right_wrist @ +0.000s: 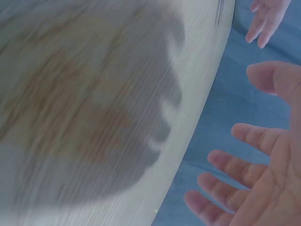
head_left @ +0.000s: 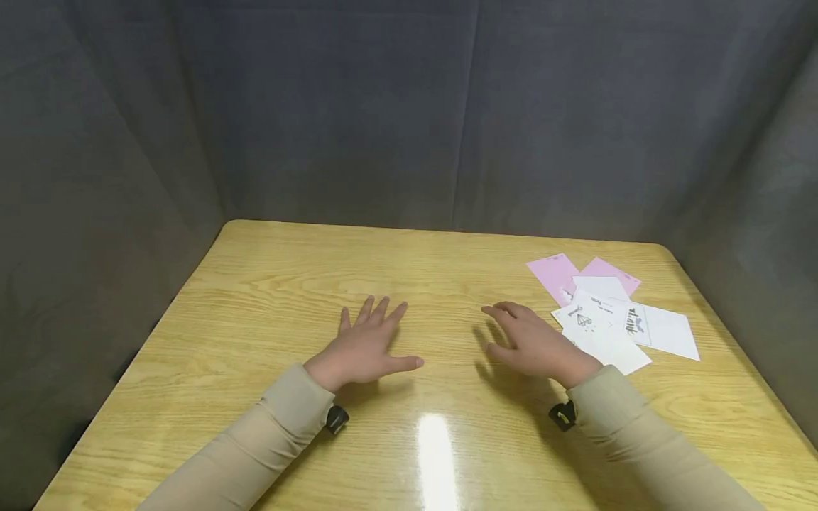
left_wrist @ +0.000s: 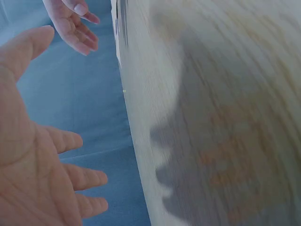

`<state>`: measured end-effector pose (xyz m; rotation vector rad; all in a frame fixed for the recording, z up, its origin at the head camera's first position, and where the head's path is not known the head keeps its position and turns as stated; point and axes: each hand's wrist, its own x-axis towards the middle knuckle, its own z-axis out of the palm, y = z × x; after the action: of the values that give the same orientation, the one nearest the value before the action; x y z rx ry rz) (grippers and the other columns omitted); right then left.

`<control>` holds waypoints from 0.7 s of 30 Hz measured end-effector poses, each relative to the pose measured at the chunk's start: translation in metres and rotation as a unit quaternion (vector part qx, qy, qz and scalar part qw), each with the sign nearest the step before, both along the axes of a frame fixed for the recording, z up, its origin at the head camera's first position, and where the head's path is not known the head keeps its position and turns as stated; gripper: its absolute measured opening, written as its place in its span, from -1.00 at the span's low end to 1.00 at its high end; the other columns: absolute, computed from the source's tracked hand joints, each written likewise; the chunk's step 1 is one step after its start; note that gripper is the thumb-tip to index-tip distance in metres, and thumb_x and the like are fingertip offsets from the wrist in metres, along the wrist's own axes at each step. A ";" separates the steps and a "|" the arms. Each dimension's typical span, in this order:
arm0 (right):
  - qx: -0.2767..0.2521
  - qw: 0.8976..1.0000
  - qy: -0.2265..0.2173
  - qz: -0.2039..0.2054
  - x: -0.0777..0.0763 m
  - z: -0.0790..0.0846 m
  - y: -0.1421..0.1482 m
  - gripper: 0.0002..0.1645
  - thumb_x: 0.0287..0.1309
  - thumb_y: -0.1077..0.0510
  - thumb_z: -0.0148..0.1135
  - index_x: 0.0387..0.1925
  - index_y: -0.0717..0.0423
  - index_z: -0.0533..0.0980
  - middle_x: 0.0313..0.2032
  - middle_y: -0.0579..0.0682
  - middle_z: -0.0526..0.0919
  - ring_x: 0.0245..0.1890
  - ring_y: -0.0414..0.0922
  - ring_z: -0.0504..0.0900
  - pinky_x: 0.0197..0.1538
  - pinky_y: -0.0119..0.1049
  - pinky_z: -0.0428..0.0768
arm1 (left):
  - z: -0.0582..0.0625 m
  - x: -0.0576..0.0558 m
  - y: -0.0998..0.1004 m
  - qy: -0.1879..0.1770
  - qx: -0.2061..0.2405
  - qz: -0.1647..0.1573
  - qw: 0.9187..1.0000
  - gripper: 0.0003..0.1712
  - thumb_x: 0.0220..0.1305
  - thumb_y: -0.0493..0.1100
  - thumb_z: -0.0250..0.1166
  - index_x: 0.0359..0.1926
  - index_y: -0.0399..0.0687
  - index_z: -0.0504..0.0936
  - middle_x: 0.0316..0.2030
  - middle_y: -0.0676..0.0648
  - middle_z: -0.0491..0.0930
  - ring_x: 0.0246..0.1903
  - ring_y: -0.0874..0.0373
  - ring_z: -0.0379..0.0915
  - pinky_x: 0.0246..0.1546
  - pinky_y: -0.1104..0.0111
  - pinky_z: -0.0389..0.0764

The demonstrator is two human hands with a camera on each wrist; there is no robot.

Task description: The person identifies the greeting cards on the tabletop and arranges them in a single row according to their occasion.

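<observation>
Both are empty – the left hand [head_left: 367, 348] has its fingers straight and fanned, thumb out to the side, while the right hand [head_left: 537, 348] has loose, slightly bent fingers that close on nothing; the wrist views show each one raised off the table [head_left: 287, 270], palm apart from the wood. The cards [head_left: 603, 351] lie in an overlapping, untidy spread on the right of the table, just beyond the right hand, which is the nearer of the two. I judge this a ready pose, with no handling of the cards in hand; to take one up would call for the right hand to reach outward, lower its fingertips and slide or pinch a card by a free edge – the flat, thin paper may be awkward to lift. Of the writing, "Thank" reads in dark letters, turned sideways, on the thank card [head_left: 637, 330]; the front card bears a small drawing and lettering too small to make out, as are the corner marks on the two pink cards [head_left: 552, 273]. No brand can be read
</observation>
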<state>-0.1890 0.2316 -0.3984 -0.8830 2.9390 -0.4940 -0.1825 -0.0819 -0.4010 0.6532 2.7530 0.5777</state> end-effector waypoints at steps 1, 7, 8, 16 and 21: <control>0.001 1.000 -0.002 -0.002 0.000 0.001 0.002 -0.30 0.40 0.05 0.22 0.44 0.31 0.34 0.30 0.40 0.43 0.30 0.37 0.42 0.31 0.26 0.39 | 0.000 0.000 0.000 -0.001 0.000 0.000 1.000 0.16 0.33 0.46 0.21 0.67 -0.01 -0.04 0.61 -0.32 -0.18 0.58 -0.29 -0.46 0.39 -0.40 -0.44; 0.001 1.000 -0.017 -0.019 -0.002 0.004 0.013 -0.30 0.41 0.06 0.20 0.44 0.32 0.33 0.28 0.41 0.45 0.27 0.38 0.43 0.28 0.26 0.42 | -0.002 0.002 0.001 -0.004 -0.002 -0.002 1.000 0.16 0.33 0.46 0.21 0.67 -0.01 -0.04 0.61 -0.32 -0.16 0.58 -0.28 -0.44 0.40 -0.38 -0.42; 0.002 1.000 -0.017 -0.022 -0.003 0.004 0.015 -0.31 0.42 0.07 0.21 0.44 0.32 0.33 0.28 0.41 0.45 0.27 0.38 0.44 0.28 0.26 0.42 | -0.002 0.002 0.001 -0.003 -0.003 -0.003 1.000 0.16 0.33 0.46 0.21 0.67 -0.02 -0.03 0.61 -0.32 -0.15 0.58 -0.28 -0.44 0.40 -0.39 -0.41; 0.006 0.998 -0.031 -0.052 -0.010 0.002 0.038 -0.33 0.44 0.05 0.22 0.39 0.36 0.36 0.25 0.44 0.48 0.22 0.36 0.50 0.21 0.27 0.48 | -0.005 0.003 0.005 -0.008 0.001 -0.005 1.000 0.15 0.31 0.47 0.22 0.66 0.00 0.00 0.61 -0.30 -0.13 0.59 -0.26 -0.42 0.42 -0.36 -0.39; 0.016 0.997 -0.033 -0.070 -0.014 0.000 0.058 -0.38 0.40 0.05 0.25 0.29 0.42 0.43 0.19 0.46 0.52 0.15 0.37 0.55 0.17 0.27 0.50 | -0.006 0.003 0.007 -0.003 -0.004 -0.009 1.000 0.14 0.32 0.47 0.21 0.66 0.00 0.00 0.61 -0.31 -0.10 0.59 -0.26 -0.39 0.42 -0.37 -0.36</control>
<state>-0.2028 0.2898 -0.3983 -0.6470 2.9535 -0.4714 -0.1799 -0.0751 -0.4072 0.6735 2.7392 0.5620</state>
